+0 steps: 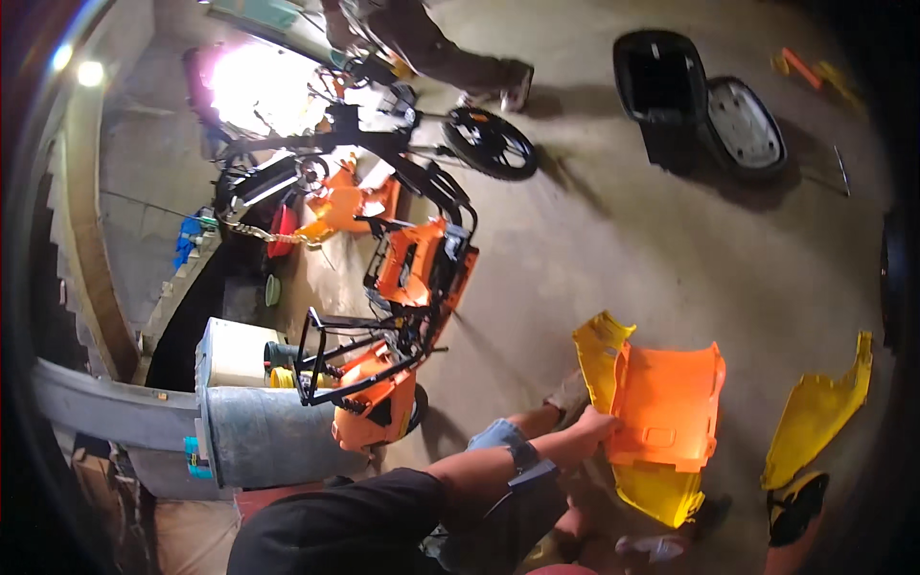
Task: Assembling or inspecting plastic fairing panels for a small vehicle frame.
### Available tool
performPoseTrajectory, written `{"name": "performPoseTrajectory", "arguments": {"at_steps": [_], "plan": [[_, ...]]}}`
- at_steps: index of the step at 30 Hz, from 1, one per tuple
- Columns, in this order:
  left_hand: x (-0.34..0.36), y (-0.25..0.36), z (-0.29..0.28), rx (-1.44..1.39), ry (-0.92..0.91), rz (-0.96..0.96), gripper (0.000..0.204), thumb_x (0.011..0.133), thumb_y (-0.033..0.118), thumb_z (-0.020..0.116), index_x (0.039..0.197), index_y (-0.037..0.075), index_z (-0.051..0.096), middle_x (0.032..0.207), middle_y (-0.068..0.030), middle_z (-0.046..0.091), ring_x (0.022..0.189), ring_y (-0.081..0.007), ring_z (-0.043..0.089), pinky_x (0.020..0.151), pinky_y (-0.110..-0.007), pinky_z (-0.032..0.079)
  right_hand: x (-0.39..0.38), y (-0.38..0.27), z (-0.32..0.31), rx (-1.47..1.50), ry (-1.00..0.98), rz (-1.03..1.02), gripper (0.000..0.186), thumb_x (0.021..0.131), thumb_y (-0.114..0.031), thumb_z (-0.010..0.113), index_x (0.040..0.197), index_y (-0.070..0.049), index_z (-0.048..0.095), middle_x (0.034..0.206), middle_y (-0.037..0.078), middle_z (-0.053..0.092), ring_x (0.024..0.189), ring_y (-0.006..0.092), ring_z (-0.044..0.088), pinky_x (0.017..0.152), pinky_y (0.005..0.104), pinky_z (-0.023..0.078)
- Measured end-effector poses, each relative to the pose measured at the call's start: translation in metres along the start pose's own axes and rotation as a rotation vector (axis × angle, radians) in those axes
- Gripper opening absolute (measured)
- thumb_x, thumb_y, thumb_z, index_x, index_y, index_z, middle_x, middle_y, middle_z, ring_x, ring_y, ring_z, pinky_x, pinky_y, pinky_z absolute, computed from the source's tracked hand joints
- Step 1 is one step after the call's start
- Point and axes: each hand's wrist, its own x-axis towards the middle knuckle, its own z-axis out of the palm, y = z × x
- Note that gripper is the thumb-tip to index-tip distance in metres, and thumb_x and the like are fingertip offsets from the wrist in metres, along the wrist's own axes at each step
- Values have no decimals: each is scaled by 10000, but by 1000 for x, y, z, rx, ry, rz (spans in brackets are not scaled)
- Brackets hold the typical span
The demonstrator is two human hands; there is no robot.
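My left hand [594,422] grips the left edge of an orange plastic panel [668,398], its forearm crossing from the lower left. A curved yellow panel [596,359] sticks out behind the orange one at upper left, and more yellow plastic [656,494] shows below it. My right hand cannot be made out clearly among the dim, skin-coloured shapes under the panels. Another long yellow panel [815,412] lies to the right. Left of the panels stands a partly dismantled scooter, with black frame [355,139] and orange bodywork [412,268].
Another person's trousered leg and shoe [450,57] are at the top. An open black box with lid [661,86] lies upper right, near orange-and-yellow pieces [805,72]. A large grey-blue drum [268,441], white container [235,350] and concrete ledge [105,393] stand left.
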Motion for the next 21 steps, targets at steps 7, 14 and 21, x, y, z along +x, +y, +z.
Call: {"name": "performPoseTrajectory", "arguments": {"at_steps": [7, 14, 21], "plan": [[-16, 38, 5, 13, -102, 189, 499, 741, 65, 649, 1195, 29, 445, 966, -92, 585, 775, -201, 604, 613, -308, 507, 7, 25, 26, 70, -121, 0, 910, 696, -425, 738, 1378, 0, 312, 1354, 231, 427, 1250, 279, 445, 1027, 399, 381], [-18, 43, 23, -45, -43, 170, 463, 746, 63, 644, 1157, 24, 436, 987, -111, 566, 783, -203, 584, 593, -306, 493, 13, 76, 63, 202, -130, -16, 680, 817, -347, 671, 1337, -3, 399, 1275, 225, 533, 1173, 241, 549, 970, 378, 449], [-33, 43, 22, -13, -106, 94, 462, 747, 76, 647, 1150, 11, 432, 965, -109, 576, 774, -195, 579, 620, -310, 489, 12, 61, 35, 91, -318, 248, 1083, 631, -465, 793, 1432, -3, 229, 1421, 218, 378, 1306, 283, 401, 1068, 373, 349]]}}
